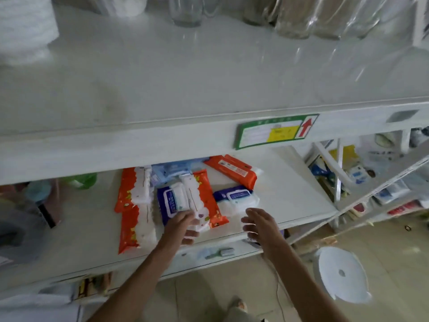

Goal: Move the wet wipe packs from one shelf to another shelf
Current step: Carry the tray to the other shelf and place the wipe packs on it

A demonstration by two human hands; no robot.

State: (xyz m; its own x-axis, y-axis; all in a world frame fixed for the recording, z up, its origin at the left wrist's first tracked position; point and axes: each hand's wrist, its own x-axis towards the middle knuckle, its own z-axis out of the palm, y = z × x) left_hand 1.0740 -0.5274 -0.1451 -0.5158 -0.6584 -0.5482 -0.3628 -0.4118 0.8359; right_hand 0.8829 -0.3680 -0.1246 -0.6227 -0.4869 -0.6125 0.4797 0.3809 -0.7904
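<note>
Head view shows me reaching into the lower shelf [290, 194], where the wipe packs [185, 196] lie in a loose heap, some overlapping. I judge this the pick-up step: nothing is lifted yet, and no pack sits on the upper shelf [185, 84] in front of me.

Going left to right: two long orange packs [132, 210] lie at the left of the heap, near the shelf's front edge. My left hand [183, 226] comes next, fingers loosely curled over the near end of a blue pack [171, 201] and the orange-and-white pack beside it; I cannot tell whether it has closed on either. My right hand [260, 224] hovers spread and empty, just short of a second blue pack [236, 198]. Another orange pack [232, 169] lies further back.

Next, I think each hand needs to close on one pack and draw it forward, clear of the upper shelf's lip, before raising it.

That upper shelf is white and mostly bare, with glass jars [301, 19] along the back and a green price tag [276, 131] on its edge. To the right stand more stocked racks [371, 182], a tiled floor and a white stool [341, 275].
</note>
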